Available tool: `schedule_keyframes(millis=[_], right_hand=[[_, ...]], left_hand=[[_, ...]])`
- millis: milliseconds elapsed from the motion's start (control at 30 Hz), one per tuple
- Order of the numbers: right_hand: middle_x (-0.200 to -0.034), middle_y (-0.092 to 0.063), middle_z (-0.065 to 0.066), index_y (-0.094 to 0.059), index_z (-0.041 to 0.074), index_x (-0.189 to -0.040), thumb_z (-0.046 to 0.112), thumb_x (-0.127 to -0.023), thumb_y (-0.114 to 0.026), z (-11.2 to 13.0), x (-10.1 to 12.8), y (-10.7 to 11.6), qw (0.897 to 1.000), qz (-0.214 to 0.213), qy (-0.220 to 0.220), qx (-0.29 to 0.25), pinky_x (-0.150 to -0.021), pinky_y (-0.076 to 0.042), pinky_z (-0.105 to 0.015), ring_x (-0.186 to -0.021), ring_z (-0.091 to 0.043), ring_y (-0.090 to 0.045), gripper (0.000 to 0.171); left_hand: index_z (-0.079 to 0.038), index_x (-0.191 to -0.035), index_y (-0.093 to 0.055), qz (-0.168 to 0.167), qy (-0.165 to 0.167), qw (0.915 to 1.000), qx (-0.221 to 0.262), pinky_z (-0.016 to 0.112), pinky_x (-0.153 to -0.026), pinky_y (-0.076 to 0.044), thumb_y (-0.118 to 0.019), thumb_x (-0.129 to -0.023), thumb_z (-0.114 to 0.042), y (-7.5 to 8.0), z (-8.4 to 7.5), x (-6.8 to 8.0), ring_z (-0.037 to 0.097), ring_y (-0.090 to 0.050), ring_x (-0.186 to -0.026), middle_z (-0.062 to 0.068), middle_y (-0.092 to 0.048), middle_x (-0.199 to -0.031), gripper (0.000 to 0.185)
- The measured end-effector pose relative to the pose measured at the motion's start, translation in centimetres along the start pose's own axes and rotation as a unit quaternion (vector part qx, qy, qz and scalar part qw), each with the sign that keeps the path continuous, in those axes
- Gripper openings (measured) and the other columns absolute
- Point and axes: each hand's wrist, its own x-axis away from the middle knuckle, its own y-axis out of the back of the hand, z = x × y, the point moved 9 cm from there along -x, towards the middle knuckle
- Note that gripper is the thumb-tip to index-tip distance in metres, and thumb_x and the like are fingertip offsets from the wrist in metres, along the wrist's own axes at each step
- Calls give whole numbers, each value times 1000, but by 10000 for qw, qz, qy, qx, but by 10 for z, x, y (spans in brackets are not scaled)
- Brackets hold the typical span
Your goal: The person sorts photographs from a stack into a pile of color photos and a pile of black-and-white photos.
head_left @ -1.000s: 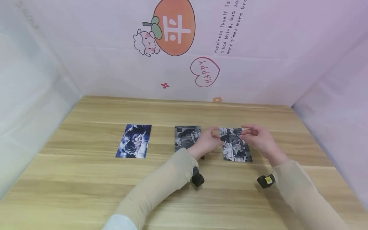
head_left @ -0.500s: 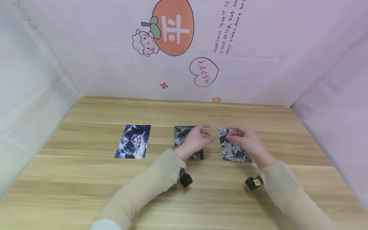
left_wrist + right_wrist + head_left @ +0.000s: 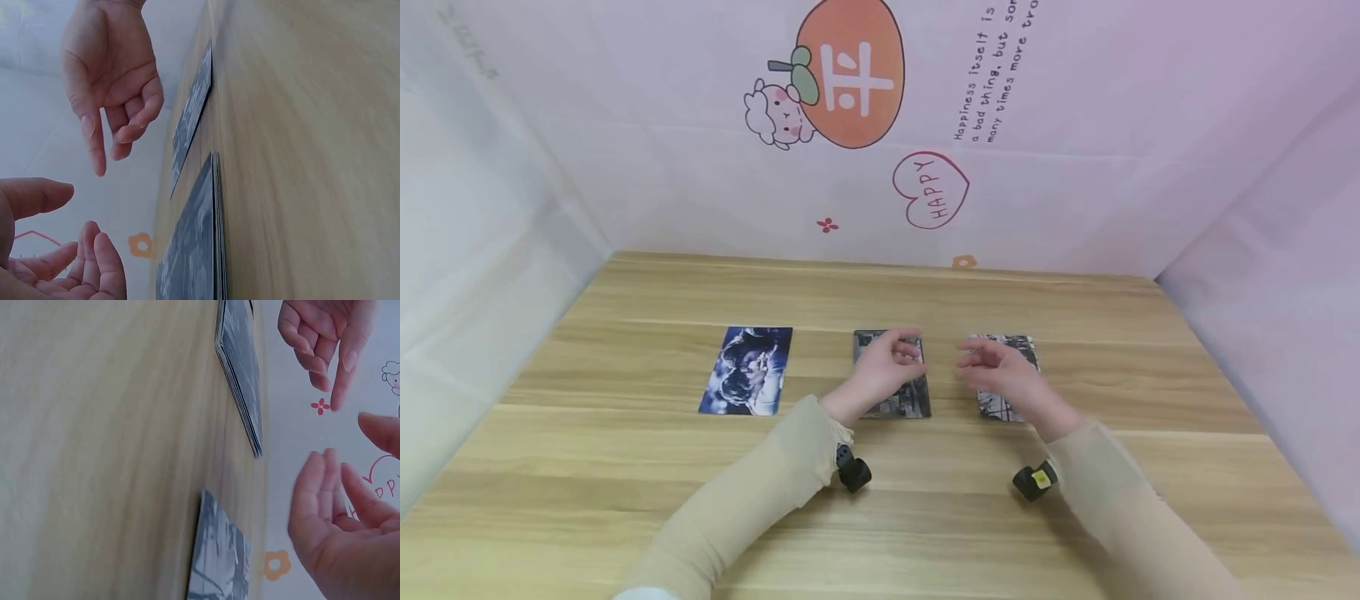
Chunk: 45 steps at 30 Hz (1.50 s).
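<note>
Both hands hover above the table with nothing held. My left hand (image 3: 880,367) is over the middle stack of black-and-white photo cards (image 3: 904,405), covering part of it; the stack's several layered edges (image 3: 219,237) show in the left wrist view. Over the left side of the right black-and-white photo card (image 3: 1018,343) is my right hand (image 3: 1011,379). The fingers of both hands are loosely bent, thumbs apart from them, and the two hands face each other across a gap. In the right wrist view the right card (image 3: 219,562) lies flat below the hand.
A blue-toned photo card (image 3: 747,371) lies on the left of the wooden table (image 3: 587,483). White cloth with printed pictures (image 3: 1075,200) stands behind the table, and more cloth flanks both sides. Black wrist cameras (image 3: 854,473) hang under the forearms.
Both hands have moved left, away from the right card: the left hand now over the middle stack, the right hand to the right card's left side. The cards stay where they were.
</note>
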Motion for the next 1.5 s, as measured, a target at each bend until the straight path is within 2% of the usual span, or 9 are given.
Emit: schedule_keyframes(millis=[100, 300, 667, 900, 1133, 1300, 1500], right_hand=[[-127, -52, -27, -38, -3, -140, 11, -92, -57, -1, -2, -7, 9999, 94, -72, -8, -88, -51, -31, -103, -21, -58, 53], [-129, -48, -29, -37, -4, -140, 9, -91, -57, -1, -9, -21, 9995, 218, -165, -174, -95, -51, -40, -111, -33, -55, 54], [-135, -46, -26, -37, -1, -142, 11, -90, -61, -7, -18, -32, 9988, 334, -350, -7, -95, -51, -38, -113, -33, -55, 59], [-138, -44, -25, -34, 0, -143, 11, -89, -62, -8, -23, -37, 9985, 296, -455, -94, -99, -48, -39, -119, -35, -52, 62], [-138, -43, -26, -33, -2, -143, 11, -89, -63, -11, -26, -41, 9979, 280, -552, -176, -101, -46, -41, -122, -36, -50, 64], [-137, -45, -24, -35, 1, -143, 13, -89, -64, -12, -30, -40, 9972, 200, -717, 39, -100, -48, -40, -121, -35, -51, 63], [-138, -44, -25, -34, -1, -144, 12, -88, -64, -12, -33, -41, 9967, 234, -767, 147, -99, -48, -40, -124, -35, -47, 64]], left_hand=[[-3, -138, -45, -63, 67, 10000, 8, 35, -83, -55, -65, -87, -7, 8, 5, 2, 29, -60, -105, 17, -59, -112, 55], [-1, -139, -41, -92, 208, 9997, 64, 36, -88, -54, -64, -87, -5, 24, 14, 9, 31, -59, -107, 20, -58, -114, 57], [2, -139, -40, -192, 504, 9975, -462, 40, -96, -50, -65, -85, -6, 54, 27, 19, 34, -56, -113, 21, -56, -121, 60], [4, -141, -36, -110, 608, 9967, -535, 39, -96, -50, -65, -85, -10, 60, 38, 22, 34, -54, -116, 22, -53, -127, 64], [2, -141, -37, -188, 698, 9953, -643, 39, -94, -51, -66, -86, -12, 65, 44, 25, 34, -55, -117, 23, -54, -128, 64], [2, -142, -36, -194, 816, 9942, -670, 40, -96, -50, -66, -86, -14, 67, 48, 24, 34, -53, -117, 22, -53, -129, 65], [5, -141, -36, -194, 787, 9942, -709, 39, -95, -50, -65, -85, -11, 68, 53, 22, 33, -54, -113, 23, -55, -124, 65]])
